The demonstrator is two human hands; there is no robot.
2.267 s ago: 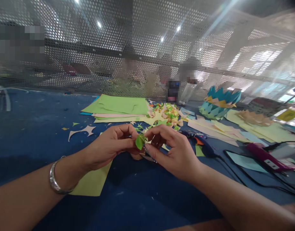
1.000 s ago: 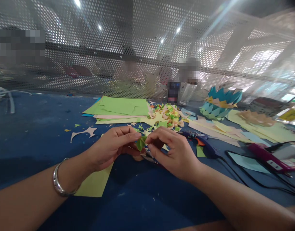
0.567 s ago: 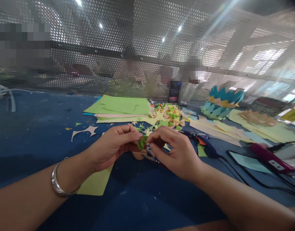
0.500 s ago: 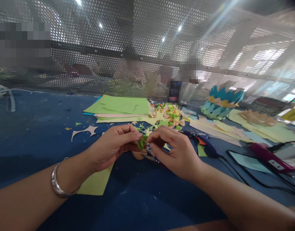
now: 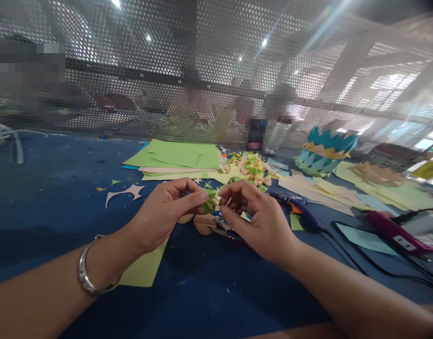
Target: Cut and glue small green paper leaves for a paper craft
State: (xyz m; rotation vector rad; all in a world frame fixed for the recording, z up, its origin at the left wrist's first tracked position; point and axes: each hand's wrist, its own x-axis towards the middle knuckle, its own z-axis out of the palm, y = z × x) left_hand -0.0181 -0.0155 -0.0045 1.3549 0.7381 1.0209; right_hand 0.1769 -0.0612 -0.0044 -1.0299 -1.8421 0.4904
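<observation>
My left hand [image 5: 167, 212] pinches a small green paper piece [image 5: 209, 201], curled like a leaf or petal, between thumb and fingers. Just right of it is my right hand [image 5: 255, 216], its thumb and forefinger parted with nothing visible between them. Below the hands lie scissors [image 5: 226, 230], partly hidden by my right hand, and a brown paper piece [image 5: 204, 224]. A yellow-green sheet [image 5: 145, 266] is partly under my left wrist. Behind my fingers is a heap of small curled paper pieces [image 5: 249, 165] in green, yellow and peach.
A stack of green sheets [image 5: 181, 153] lies at the back. On the right are a glue gun [image 5: 306, 212] with its cord, a purple power strip [image 5: 402, 233] and zigzag-edged paper rings [image 5: 325, 148]. White paper offcuts [image 5: 126, 194] lie left. A perforated metal screen [image 5: 131, 56] stands behind.
My right thumb and forefinger have parted and come off the green paper piece, which stays in my left hand. More of the brown paper and scissors shows below.
</observation>
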